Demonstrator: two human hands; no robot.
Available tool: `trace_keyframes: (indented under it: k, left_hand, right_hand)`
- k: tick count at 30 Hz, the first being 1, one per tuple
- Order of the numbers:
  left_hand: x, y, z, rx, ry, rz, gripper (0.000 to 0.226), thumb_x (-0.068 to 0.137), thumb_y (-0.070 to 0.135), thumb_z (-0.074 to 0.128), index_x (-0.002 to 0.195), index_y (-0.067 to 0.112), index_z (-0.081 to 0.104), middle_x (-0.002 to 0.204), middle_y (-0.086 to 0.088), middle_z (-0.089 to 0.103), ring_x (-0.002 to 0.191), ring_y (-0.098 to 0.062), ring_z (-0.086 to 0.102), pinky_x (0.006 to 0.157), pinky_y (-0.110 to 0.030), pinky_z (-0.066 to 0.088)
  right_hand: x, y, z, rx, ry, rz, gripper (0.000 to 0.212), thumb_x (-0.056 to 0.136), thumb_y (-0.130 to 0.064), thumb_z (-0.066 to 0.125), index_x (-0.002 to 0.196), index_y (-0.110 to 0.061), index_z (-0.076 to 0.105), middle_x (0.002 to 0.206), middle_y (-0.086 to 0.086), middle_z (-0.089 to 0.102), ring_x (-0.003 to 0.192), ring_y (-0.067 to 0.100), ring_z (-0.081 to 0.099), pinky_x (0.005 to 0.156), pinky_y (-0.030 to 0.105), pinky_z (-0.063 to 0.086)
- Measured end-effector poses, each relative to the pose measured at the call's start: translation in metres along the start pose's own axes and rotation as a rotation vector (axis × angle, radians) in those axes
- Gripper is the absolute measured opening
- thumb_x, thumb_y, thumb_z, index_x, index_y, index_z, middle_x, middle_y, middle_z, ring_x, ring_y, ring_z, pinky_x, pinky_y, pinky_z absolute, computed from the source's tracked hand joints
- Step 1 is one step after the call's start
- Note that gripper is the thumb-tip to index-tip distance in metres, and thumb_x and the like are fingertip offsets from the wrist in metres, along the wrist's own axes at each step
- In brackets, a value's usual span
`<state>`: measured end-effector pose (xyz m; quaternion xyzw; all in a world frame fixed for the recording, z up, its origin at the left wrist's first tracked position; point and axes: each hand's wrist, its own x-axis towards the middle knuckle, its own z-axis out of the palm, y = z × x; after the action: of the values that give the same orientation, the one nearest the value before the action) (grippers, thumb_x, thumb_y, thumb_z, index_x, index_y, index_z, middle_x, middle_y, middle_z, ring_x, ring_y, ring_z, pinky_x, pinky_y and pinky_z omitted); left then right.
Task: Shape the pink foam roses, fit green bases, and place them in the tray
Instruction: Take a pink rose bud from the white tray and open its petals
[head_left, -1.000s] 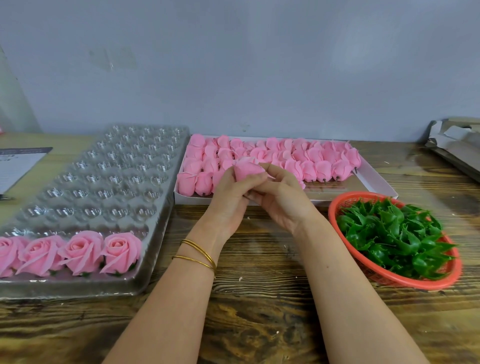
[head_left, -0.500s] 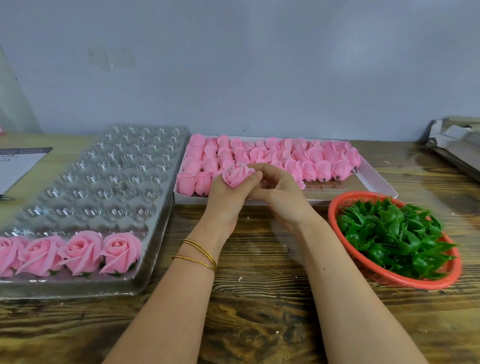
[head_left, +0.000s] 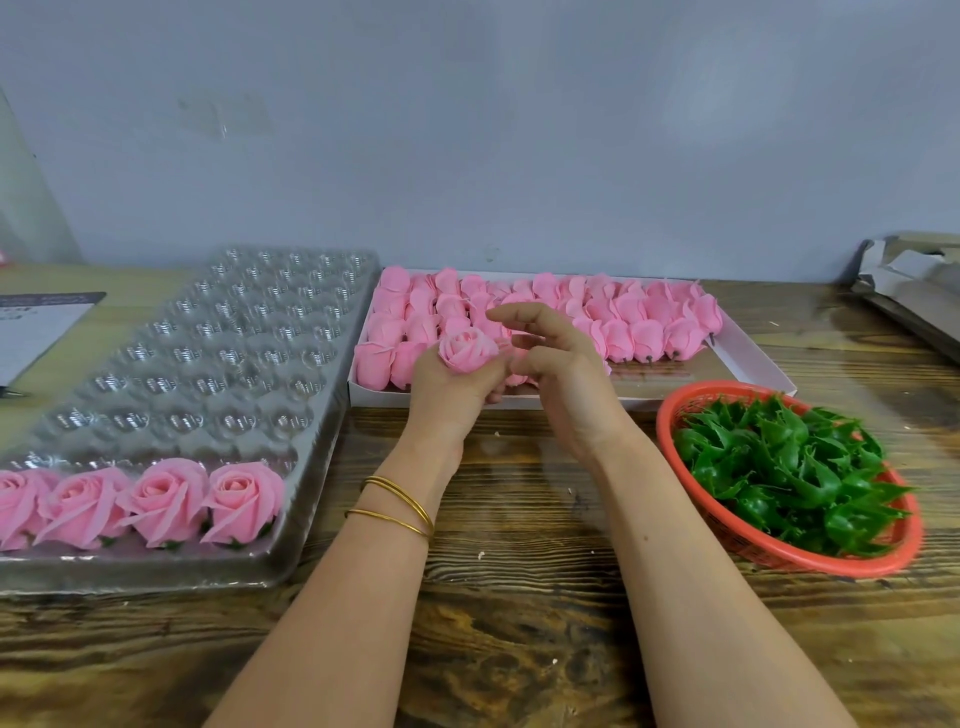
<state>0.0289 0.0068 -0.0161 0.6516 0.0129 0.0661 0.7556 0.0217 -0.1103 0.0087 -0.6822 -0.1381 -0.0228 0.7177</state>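
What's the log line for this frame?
step: shaping | left hand: grips rose | right hand: open beside rose | tray: four roses in view

A plain grey-blue wall (head_left: 519, 130), scuffed in places, rises behind the dark, heavily grained wooden surface (head_left: 519, 613), whose far left part is paler and yellowish. Light falls soft and even.

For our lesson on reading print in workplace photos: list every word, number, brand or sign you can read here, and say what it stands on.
White paper sheet with a dark header band, at the far left edge: lines of print, too small and blurred to read.
No text visible on the clear plastic moulded tray, the white cardboard box, the red plastic mesh basket or the grey wall.
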Motion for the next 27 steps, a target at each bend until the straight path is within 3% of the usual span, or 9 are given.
trace_keyframes:
  k: [4,7,11,14,17,20,24,27]
  left_hand:
    - [-0.0005,-0.0025,0.0030,0.053,0.029,0.004,0.017,0.079,0.007,0.071,0.077,0.022,0.067,0.054,0.011,0.062,0.049,0.000,0.055,0.056,-0.026,0.047]
    - [-0.0017,-0.0006,0.0049,0.034,0.018,0.014,0.022,0.083,0.005,0.067,0.070,0.022,0.067,0.055,0.007,0.063,0.051,-0.006,0.056,0.058,-0.030,0.048]
    - [-0.0052,0.0041,0.0060,-0.081,-0.053,-0.023,0.021,0.083,0.002,0.067,0.072,0.018,0.072,0.068,-0.001,0.071,0.065,-0.016,0.067,0.060,-0.028,0.055]
    - [-0.0048,0.0058,0.0044,-0.164,-0.067,-0.050,0.008,0.082,0.006,0.072,0.083,0.014,0.076,0.089,-0.010,0.076,0.088,-0.024,0.073,0.075,-0.038,0.061]
    - [-0.0029,0.0064,0.0013,-0.192,-0.044,-0.070,0.009,0.081,0.015,0.077,0.089,0.011,0.075,0.093,-0.010,0.076,0.092,-0.023,0.072,0.086,-0.042,0.059]
    - [-0.0009,0.0059,0.0004,-0.204,-0.028,-0.078,0.017,0.078,0.017,0.081,0.092,0.009,0.075,0.095,-0.013,0.076,0.095,-0.026,0.072,0.089,-0.044,0.057]
    - [0.0006,0.0056,0.0004,-0.229,-0.040,-0.066,0.014,0.076,0.013,0.081,0.089,0.010,0.076,0.092,-0.013,0.076,0.089,-0.025,0.073,0.082,-0.042,0.060]
    - [0.0015,0.0042,0.0010,-0.268,-0.039,-0.064,0.010,0.076,0.010,0.081,0.085,0.010,0.076,0.083,-0.007,0.076,0.079,-0.018,0.074,0.065,-0.029,0.058]
  right_hand:
    - [-0.0009,-0.0029,0.0040,0.018,-0.095,0.009,0.039,0.060,-0.006,0.053,0.091,-0.017,0.074,0.087,0.014,0.060,0.064,0.015,0.060,0.060,0.025,0.050]
    - [-0.0014,-0.0035,0.0042,0.039,-0.106,0.023,0.036,0.062,-0.005,0.052,0.092,-0.010,0.072,0.086,0.021,0.057,0.060,0.022,0.053,0.059,0.029,0.049]
    - [-0.0013,-0.0008,0.0046,0.045,-0.072,0.049,0.035,0.061,-0.010,0.053,0.087,-0.020,0.074,0.087,0.018,0.061,0.072,0.022,0.056,0.063,0.033,0.048]
    - [0.0003,0.0029,0.0025,0.039,-0.005,0.048,0.040,0.059,-0.012,0.058,0.094,-0.026,0.072,0.093,0.004,0.066,0.086,0.025,0.062,0.073,0.043,0.054]
    - [0.0006,0.0055,-0.0005,0.018,0.059,0.059,0.042,0.058,-0.009,0.061,0.098,-0.022,0.067,0.092,0.001,0.065,0.082,0.024,0.065,0.072,0.034,0.055]
    - [0.0002,0.0062,0.0002,-0.084,0.067,0.080,0.041,0.058,-0.008,0.063,0.097,-0.019,0.063,0.094,0.001,0.066,0.094,0.027,0.067,0.084,0.039,0.059]
    - [-0.0026,0.0018,0.0054,-0.153,0.031,0.083,0.041,0.053,-0.006,0.065,0.093,-0.015,0.061,0.086,0.009,0.062,0.085,0.024,0.063,0.086,0.042,0.058]
    - [-0.0033,0.0009,0.0065,-0.175,0.022,0.079,0.043,0.054,-0.002,0.071,0.093,-0.016,0.060,0.081,0.007,0.059,0.078,0.019,0.057,0.079,0.038,0.055]
